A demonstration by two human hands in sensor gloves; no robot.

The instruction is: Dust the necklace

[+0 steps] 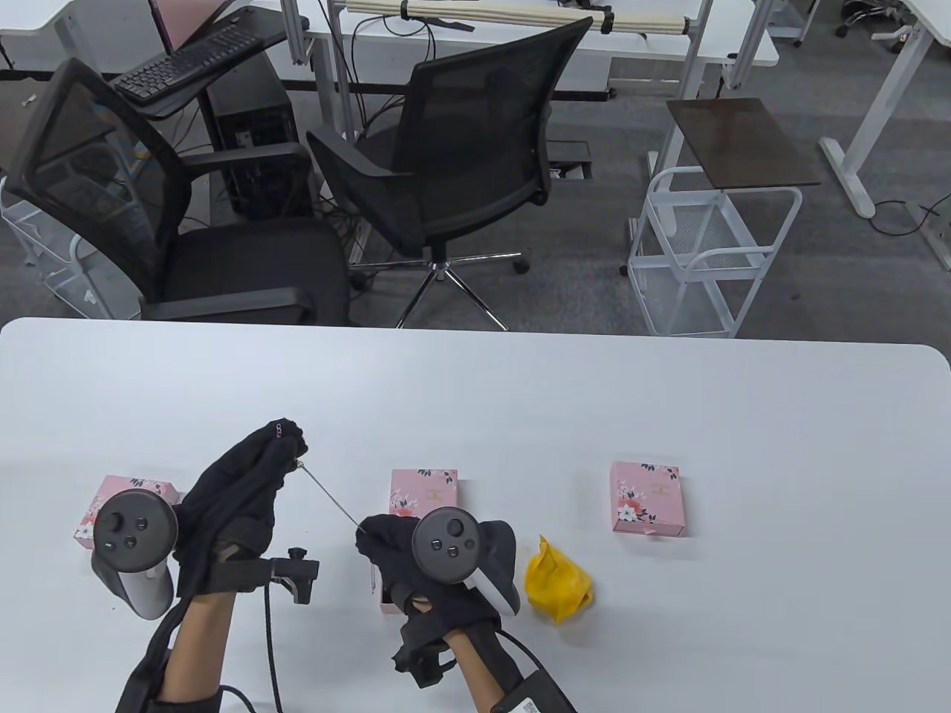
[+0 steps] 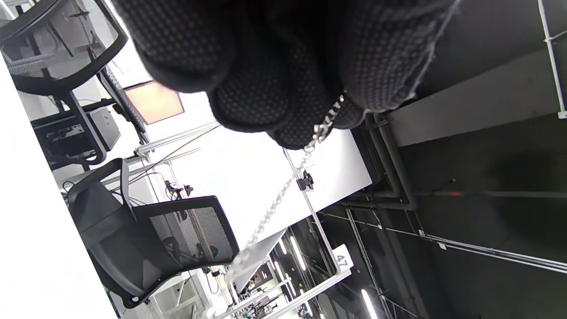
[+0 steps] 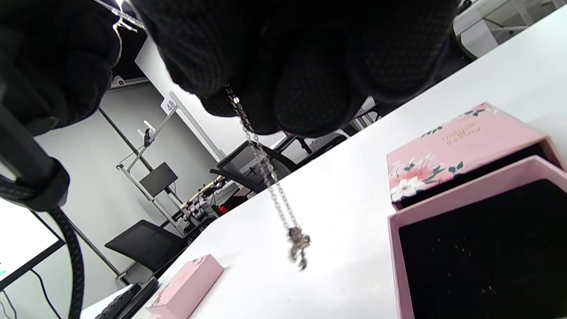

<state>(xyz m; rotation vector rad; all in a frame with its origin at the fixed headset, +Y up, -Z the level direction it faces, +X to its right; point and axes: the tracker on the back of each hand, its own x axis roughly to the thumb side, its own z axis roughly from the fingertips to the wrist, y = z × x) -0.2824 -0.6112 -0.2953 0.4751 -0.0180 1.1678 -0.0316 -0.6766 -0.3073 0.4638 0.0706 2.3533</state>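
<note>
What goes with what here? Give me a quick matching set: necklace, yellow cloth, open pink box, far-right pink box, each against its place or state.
Things:
1. necklace
2. yellow cloth
3. open pink box
4. far-right pink box

States:
A. closed, alone on the table
B. crumpled beside the right hand
C. stretched between both hands
D. tray out, dark lining showing

Pairs: 1-C, 2-B, 3-D, 4-A

Table view from above; tilted close-up wrist views, all sharing the necklace (image 1: 327, 492).
</note>
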